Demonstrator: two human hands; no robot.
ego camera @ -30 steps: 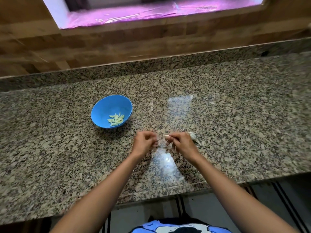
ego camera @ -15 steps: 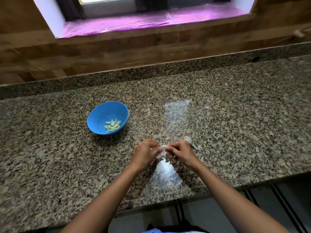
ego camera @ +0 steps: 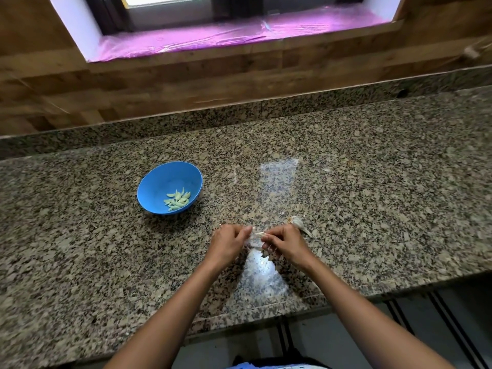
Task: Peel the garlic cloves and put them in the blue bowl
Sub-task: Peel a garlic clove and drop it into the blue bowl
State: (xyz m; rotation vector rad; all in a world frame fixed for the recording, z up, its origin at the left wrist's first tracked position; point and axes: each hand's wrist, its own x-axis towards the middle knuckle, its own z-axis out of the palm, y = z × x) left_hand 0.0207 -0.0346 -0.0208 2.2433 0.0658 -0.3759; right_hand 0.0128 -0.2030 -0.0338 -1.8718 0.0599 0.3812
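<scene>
Garlic clove (ego camera: 257,235) sits pinched between my left hand (ego camera: 229,245) and right hand (ego camera: 285,244), near the counter's (ego camera: 372,209) front edge. Blue bowl (ego camera: 159,182) holds peeled cloves (ego camera: 177,200).

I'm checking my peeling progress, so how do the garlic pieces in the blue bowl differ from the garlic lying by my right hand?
The cloves in the blue bowl are bare, pale yellow-green and separate; the garlic piece on the counter still wears white papery skin. The cloves sit inside the bowl; the unpeeled piece lies on the granite beside the right hand.
</scene>
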